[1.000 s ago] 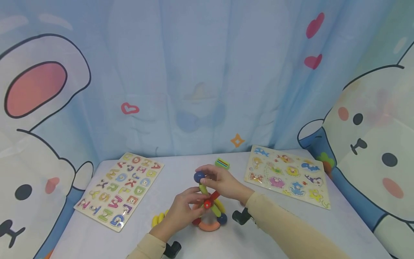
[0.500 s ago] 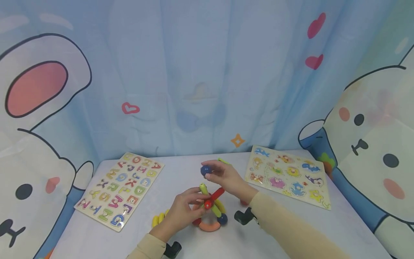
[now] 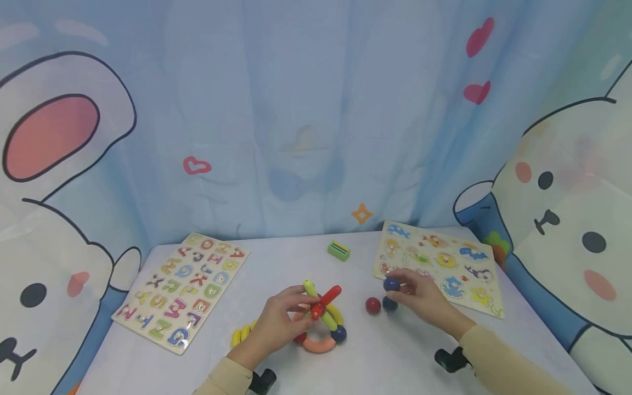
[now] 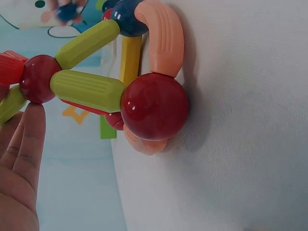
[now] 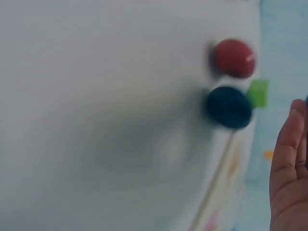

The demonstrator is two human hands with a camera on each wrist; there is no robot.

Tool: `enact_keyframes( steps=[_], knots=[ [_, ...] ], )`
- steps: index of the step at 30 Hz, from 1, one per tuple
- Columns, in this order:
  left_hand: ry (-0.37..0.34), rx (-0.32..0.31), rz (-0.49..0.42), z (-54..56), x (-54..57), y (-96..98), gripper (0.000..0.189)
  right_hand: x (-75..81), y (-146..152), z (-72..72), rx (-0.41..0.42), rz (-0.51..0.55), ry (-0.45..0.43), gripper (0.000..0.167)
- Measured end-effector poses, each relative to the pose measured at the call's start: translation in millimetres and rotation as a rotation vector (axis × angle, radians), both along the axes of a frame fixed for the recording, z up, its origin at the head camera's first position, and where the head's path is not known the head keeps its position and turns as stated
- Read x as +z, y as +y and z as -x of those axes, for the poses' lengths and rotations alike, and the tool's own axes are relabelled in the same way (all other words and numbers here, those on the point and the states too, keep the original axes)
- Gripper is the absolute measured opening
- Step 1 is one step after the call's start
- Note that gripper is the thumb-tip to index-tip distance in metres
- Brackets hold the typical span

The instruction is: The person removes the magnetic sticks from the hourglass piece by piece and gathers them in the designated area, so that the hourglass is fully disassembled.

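My left hand [image 3: 280, 319] holds a magnetic ball-and-stick structure at its upper red ball [image 4: 39, 79], fingers on the ball. Below it, green sticks [image 4: 89, 90] slope down to a ring of red and blue balls joined by curved orange sticks [image 3: 319, 345] and yellow ones. A red stick [image 3: 331, 294] and the upper end of a green stick stick out from the upper ball. To the right, my right hand [image 3: 428, 299] pinches a blue ball [image 3: 391, 283] between thumb and fingers. Just under it on the table are another blue ball [image 3: 389, 304] and a red ball [image 3: 372, 305].
An alphabet puzzle board [image 3: 184, 291] lies at the left, and a sea-animal puzzle board [image 3: 365, 269] at the back right. A small green block with stripes [image 3: 338, 250] is at the back. Several yellow curved sticks [image 3: 237, 336] lie beside my left wrist.
My right hand has pulled the blue ball off the green stick's upper end and carried it right, over the loose balls. My left hand has stayed at the structure.
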State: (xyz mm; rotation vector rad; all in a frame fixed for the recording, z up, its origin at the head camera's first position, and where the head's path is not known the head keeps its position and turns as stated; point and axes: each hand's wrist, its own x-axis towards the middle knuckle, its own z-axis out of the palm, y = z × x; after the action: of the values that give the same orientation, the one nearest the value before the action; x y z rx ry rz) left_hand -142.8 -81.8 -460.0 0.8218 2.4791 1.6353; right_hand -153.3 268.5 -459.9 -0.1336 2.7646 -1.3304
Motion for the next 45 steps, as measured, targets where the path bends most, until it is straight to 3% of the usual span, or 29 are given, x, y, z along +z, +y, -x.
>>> enact_keyframes(
  steps=[6,11,35,45],
  knots=[
    [-0.003,0.000,-0.004,-0.5,0.6,-1.5,0.041,-33.7,36.6,-12.9,-0.063,-0.157,-0.045,0.050],
    [0.005,0.004,0.006,-0.5,0.4,-2.6,0.041,-46.9,40.3,-10.1,-0.057,-0.194,-0.055,0.052],
    [0.034,0.020,0.044,-0.3,-4.9,-2.6,0.037,-49.5,40.6,-8.8,-0.056,-0.158,-0.096,0.063],
    [0.009,0.042,0.039,0.4,-7.9,-0.2,0.032,-38.5,45.9,-13.0,-0.048,-0.188,-0.109,0.067]
  ],
)
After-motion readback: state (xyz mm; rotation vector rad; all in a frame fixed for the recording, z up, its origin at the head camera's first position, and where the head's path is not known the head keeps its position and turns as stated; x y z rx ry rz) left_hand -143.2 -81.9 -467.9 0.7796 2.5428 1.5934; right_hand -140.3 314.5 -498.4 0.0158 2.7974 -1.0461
